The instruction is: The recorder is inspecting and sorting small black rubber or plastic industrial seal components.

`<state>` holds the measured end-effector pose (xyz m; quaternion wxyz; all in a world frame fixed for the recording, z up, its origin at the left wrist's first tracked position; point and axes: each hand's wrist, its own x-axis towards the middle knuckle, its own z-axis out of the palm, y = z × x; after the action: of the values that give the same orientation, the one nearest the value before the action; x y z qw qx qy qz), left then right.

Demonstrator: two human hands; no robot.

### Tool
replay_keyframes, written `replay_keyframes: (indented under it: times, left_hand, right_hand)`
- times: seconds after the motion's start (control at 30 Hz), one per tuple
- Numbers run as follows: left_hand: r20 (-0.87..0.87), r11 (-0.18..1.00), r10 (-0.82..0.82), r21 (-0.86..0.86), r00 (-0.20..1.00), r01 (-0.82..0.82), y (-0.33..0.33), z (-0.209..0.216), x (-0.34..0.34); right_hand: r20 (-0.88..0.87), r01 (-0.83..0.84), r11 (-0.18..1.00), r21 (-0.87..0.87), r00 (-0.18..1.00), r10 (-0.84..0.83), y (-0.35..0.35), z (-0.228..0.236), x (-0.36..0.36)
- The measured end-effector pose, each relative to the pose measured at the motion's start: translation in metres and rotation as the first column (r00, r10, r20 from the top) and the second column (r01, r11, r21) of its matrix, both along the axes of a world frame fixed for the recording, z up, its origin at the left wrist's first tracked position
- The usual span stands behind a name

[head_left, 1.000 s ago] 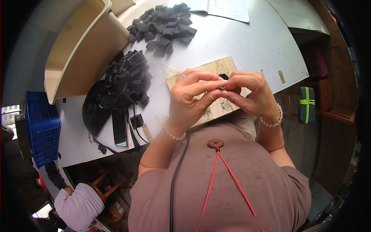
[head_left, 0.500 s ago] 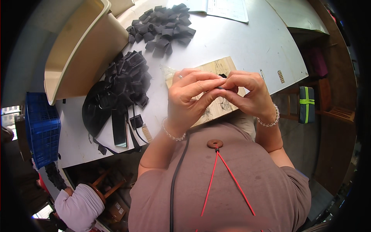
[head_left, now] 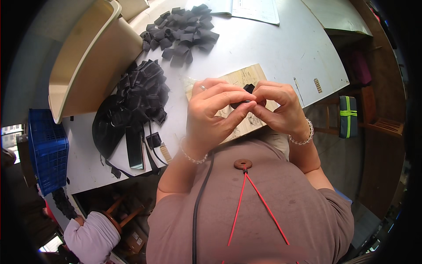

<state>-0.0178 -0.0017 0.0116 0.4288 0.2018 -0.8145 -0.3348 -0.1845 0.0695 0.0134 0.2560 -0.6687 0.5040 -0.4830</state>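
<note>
Over a pale wooden board (head_left: 250, 75), my left hand (head_left: 214, 110) and my right hand (head_left: 280, 107) meet fingertip to fingertip. Both pinch a small black piece (head_left: 249, 88) that looks like folded fabric strip; part of it pokes up behind the fingers and the rest is partly covered by them. Dark marks and thread-like scraps show on the board below. To the left lies a heap of shiny black folded pieces (head_left: 143, 90). Farther back, a loose pile of matte black pieces (head_left: 180, 35) spreads on the white table (head_left: 290, 48).
A beige plastic bin (head_left: 94, 57) leans at the far left, above a blue crate (head_left: 47, 149). A phone (head_left: 134, 149) lies by the near table edge. An open booklet (head_left: 255, 9) rests at the back. Another person's pale sleeve (head_left: 92, 235) shows at lower left; a stool with a green-strapped cushion (head_left: 347, 116) stands right.
My fingers have shifted on the black piece, and more of it now shows above and between them. The whole view has moved slightly.
</note>
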Motion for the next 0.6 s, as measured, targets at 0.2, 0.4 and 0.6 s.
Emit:
replay_keyframes:
  times: [0.2,0.4,0.6]
  left_hand:
    - [0.049,1.000,-0.008,0.007,0.999,0.008,-0.001,0.006,0.001]
    - [-0.007,0.998,-0.052,0.021,0.999,0.052,-0.006,0.003,0.003]
    - [-0.122,0.983,-0.095,0.145,0.988,0.113,-0.011,-0.012,0.003]
  right_hand:
    - [0.011,0.005,1.000,0.006,1.000,-0.005,0.000,-0.001,0.004]
    - [-0.007,0.034,0.999,0.001,0.999,-0.034,0.001,0.002,0.006]
    - [-0.003,0.039,0.999,-0.008,0.999,-0.039,0.001,0.001,0.008]
